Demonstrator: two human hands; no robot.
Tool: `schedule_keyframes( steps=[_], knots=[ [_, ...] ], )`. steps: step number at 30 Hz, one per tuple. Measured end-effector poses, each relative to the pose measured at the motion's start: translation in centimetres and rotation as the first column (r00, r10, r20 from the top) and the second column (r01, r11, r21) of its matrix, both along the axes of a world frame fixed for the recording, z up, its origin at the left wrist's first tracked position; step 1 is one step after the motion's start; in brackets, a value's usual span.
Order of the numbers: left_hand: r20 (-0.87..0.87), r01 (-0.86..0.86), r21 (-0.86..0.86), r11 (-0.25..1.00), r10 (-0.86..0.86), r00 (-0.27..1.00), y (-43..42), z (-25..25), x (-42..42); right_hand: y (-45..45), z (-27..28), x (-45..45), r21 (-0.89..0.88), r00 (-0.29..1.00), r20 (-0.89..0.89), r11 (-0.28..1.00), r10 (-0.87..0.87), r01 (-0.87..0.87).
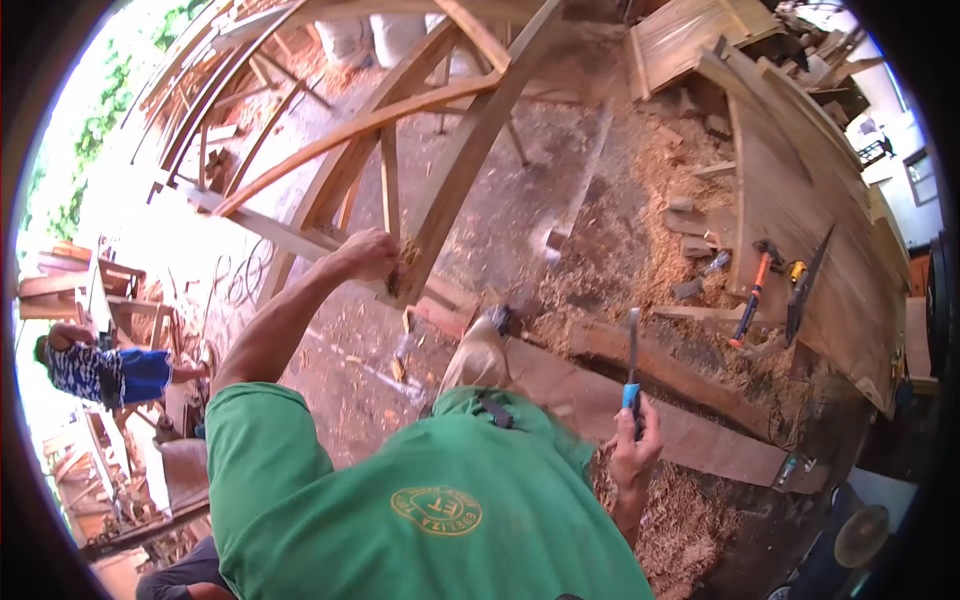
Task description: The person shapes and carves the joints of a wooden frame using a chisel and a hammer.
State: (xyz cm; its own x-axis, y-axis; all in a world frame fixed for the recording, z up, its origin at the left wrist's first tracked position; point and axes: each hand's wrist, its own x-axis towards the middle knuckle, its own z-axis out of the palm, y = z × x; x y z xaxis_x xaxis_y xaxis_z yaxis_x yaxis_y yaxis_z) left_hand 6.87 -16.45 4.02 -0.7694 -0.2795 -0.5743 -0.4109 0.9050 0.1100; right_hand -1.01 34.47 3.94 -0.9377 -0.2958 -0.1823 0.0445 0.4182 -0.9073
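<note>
My left hand (372, 255) is closed beside the lower end of a thick wooden beam (450, 170). Brownish shavings (406, 262) lie at its fingertips; whether the fingers pinch anything is hidden. That beam belongs to an angled wooden frame with a curved crossbar (370, 122). Upright in my right hand (636, 445) is a chisel (631, 395), its blue handle in my fingers and its metal blade pointing away from me, apart from the wood. My green shirt (400, 470) fills the lower middle.
An orange-and-black hammer (757, 295) and a handsaw (808, 285) lie at right by a large wooden panel (800, 190). A long board (660, 410) crosses before me. Shavings (690, 530) litter the floor. Another person (110, 365) stands at far left.
</note>
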Motion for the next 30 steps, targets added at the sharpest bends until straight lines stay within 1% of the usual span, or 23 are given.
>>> schedule_keyframes(
  steps=[1,2,3,5,7,8,9,10,11,13,14,15,16,17,18,19,21,24,25,27,28,29,30],
  knots=[
    [0.019,0.228,-0.113,0.967,-0.227,0.974,1.0,0.5,0.2,-0.7,0.4,-0.3,0.008,0.995,0.078,0.998,-0.055,0.054],
    [-0.296,0.342,-0.077,0.936,-0.349,0.889,2.7,1.3,0.4,-1.3,-0.3,-0.9,0.036,0.998,0.06,0.999,-0.034,0.031],
    [-0.585,0.443,-0.076,0.893,-0.4,0.706,5.1,3.4,0.2,-2.1,-0.7,-1.7,0.021,0.993,0.106,0.999,-0.046,0.044],
    [-0.717,0.566,-0.158,0.81,-0.488,0.498,8.6,7.8,-2.1,-4.7,-1.6,-3.9,-0.043,0.987,0.157,0.999,0.023,-0.016],
    [-0.45,0.397,-0.142,0.907,-0.416,0.79,4.7,6.4,-3.4,-9.2,0.4,-6.1,-0.016,0.986,0.126,0.994,0.11,-0.109],
    [-0.563,0.282,0.112,0.953,-0.173,0.808,-0.5,5.2,-3.0,-11.0,0.9,-7.4,-0.025,0.98,0.077,0.983,0.183,-0.182],
    [0.001,-0.195,0.013,0.981,0.195,0.981,-3.1,9.0,-3.9,-12.9,1.8,-8.5,-0.013,0.974,0.075,0.977,0.214,-0.214],
    [-0.192,-0.035,-0.427,0.904,-0.053,0.98,-6.4,6.9,-1.4,-15.0,3.0,-9.6,-0.031,0.979,0.046,0.98,0.197,-0.196],
    [-0.198,-0.042,-0.668,0.743,-0.124,0.972,-6.9,7.3,0.4,-17.1,4.1,-10.5,-0.054,0.985,0.019,0.984,0.169,-0.167],
    [-0.159,-0.106,-0.289,0.951,0.062,0.985,-6.1,6.4,2.1,-20.3,5.4,-12.4,-0.04,0.983,0.071,0.985,0.169,-0.167],
    [-0.061,-0.269,-0.021,0.963,0.267,0.962,-4.5,6.4,1.4,-21.8,5.6,-13.1,-0.035,0.984,0.079,0.987,0.159,-0.157],
    [0.034,-0.311,0.115,0.943,0.309,0.95,-3.2,4.8,1.5,-23.2,5.7,-13.7,-0.038,0.985,0.079,0.988,0.155,-0.153],
    [0.041,-0.232,0.06,0.971,0.229,0.972,-1.4,2.3,1.7,-24.0,6.0,-14.0,-0.025,0.977,0.071,0.98,0.199,-0.198],
    [-0.046,-0.232,0.05,0.971,0.234,0.971,0.5,0.5,1.9,-24.6,6.1,-14.2,-0.019,0.97,0.07,0.973,0.232,-0.231],
    [0.023,-0.285,0.202,0.937,0.286,0.958,0.5,-0.5,1.3,-25.0,6.0,-14.3,-0.026,0.954,0.059,0.956,0.293,-0.292],
    [0.012,-0.331,0.28,0.901,0.342,0.94,0.6,-0.9,1.2,-25.3,6.1,-14.5,-0.028,0.936,0.05,0.937,0.348,-0.347],
    [0.086,-0.435,0.339,0.834,0.433,0.897,-0.1,-1.1,0.8,-26.2,7.3,-15.3,0.034,0.896,0.126,0.9,0.427,-0.434],
    [-0.413,-0.502,0.105,0.858,0.497,0.763,-3.6,0.0,2.5,-28.3,7.8,-16.1,0.004,0.851,0.057,0.852,0.523,-0.524],
    [-0.528,-0.584,0.17,0.794,0.573,0.626,-4.7,1.2,2.8,-29.1,7.8,-16.4,0.002,0.851,0.06,0.852,0.522,-0.523],
    [-0.745,-0.622,0.184,0.761,0.521,0.417,-5.6,3.1,2.7,-30.3,7.9,-17.7,0.029,0.793,0.018,0.792,0.609,-0.61],
    [-0.747,-0.615,0.195,0.764,0.522,0.411,-5.4,4.0,2.0,-31.5,8.8,-17.8,0.002,0.758,0.071,0.76,0.649,-0.65],
    [-0.781,-0.618,0.243,0.747,0.529,0.333,-4.7,4.8,1.3,-32.7,9.0,-18.5,0.087,0.666,-0.059,0.668,0.744,-0.739],
    [-0.808,-0.631,0.285,0.721,0.535,0.246,-3.8,5.3,0.9,-33.6,9.6,-18.9,0.141,0.592,-0.084,0.598,0.801,-0.789]
  ],
)
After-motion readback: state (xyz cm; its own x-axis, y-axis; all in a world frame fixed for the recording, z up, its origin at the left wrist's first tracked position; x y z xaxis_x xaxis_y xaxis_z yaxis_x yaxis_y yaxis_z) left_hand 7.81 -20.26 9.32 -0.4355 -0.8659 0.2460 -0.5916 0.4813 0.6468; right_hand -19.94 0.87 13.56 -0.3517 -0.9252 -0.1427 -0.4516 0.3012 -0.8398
